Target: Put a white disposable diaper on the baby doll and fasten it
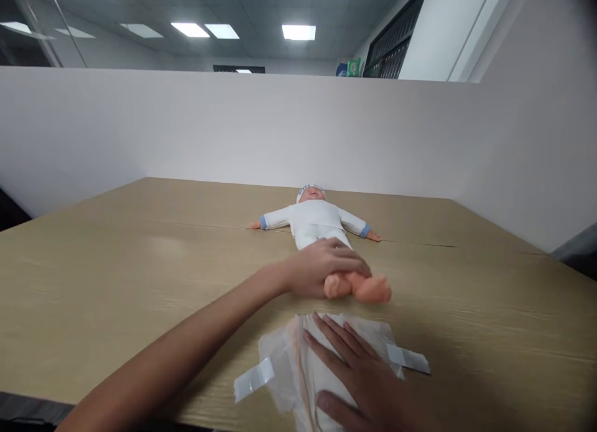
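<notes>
Plain off-white wall (233, 127) seen across the far side, well beyond the left hand (321, 267) and the right hand (364, 376). Broad tan wood-grain tabletop (116, 276) spread under both; a seam is visible across it, farther out than the left hand.

Next down in size: soft-looking baby doll (317, 214) in a white long-sleeved outfit, laid on its back straight ahead of the left hand, head farthest away, arms spread. Lower legs are gripped by the left hand, fingers wrapped over the top; bare pinkish feet (338, 285) are left poking out on the near side. Whether the legs are lifted clear can't be told.

Thin white diaper (314, 373) laid unfolded nearer than the left hand, partly covered by the right hand, which is set palm down, fingers extended, nothing grasped.

Smallest: two shiny whitish tape tabs (254, 380), one stuck out on each side of the right hand.

Handling, judged: doll probably light, limbs bendable, best held at both ankles together. Diaper likely very light, floppy, easily slid or creased; should be pinned at the middle, pulled by the tabs, thin side edges not yanked.
</notes>
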`<state>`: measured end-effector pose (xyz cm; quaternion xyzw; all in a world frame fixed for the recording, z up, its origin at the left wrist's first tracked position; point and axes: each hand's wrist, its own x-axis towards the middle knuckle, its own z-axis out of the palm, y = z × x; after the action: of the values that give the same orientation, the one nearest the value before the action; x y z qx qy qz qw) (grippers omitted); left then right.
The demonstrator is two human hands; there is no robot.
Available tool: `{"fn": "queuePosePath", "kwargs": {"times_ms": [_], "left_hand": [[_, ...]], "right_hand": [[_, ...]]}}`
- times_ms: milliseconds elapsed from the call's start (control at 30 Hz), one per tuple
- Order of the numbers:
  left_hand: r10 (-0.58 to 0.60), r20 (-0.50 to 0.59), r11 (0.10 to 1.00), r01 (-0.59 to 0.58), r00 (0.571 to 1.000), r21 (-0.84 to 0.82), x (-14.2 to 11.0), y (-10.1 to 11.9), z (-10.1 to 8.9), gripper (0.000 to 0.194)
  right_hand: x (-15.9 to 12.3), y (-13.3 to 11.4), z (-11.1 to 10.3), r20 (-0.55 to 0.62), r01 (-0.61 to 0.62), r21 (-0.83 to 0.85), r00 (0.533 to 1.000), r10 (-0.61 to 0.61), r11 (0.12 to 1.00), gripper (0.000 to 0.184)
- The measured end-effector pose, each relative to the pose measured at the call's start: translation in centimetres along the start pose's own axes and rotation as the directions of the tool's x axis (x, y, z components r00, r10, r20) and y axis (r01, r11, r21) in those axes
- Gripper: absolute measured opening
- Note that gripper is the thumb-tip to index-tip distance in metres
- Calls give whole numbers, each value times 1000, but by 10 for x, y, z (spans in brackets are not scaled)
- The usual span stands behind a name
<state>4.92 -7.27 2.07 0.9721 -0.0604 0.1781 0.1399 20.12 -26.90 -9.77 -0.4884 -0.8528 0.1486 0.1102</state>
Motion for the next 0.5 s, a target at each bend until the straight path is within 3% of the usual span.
{"fn": "queuePosePath", "kwargs": {"times_ms": [67,200,367,500], "left_hand": [[-73,-58,989,65,996,-134,9,-2,-28,34],[-253,-94,942,223,963,-250,23,-10,-72,35],[-316,-142,914,261,938,-311,24,-16,-94,33],[-348,-123,903,298,929,-308,17,-19,-104,32]], "right_hand": [[16,9,-8,22,-46,39,999,45,998,77],[65,41,-17,-54,-50,51,997,53,997,71],[137,96,-35,-229,-11,33,973,18,999,64],[181,122,-58,-357,62,110,934,-19,992,50]]}}
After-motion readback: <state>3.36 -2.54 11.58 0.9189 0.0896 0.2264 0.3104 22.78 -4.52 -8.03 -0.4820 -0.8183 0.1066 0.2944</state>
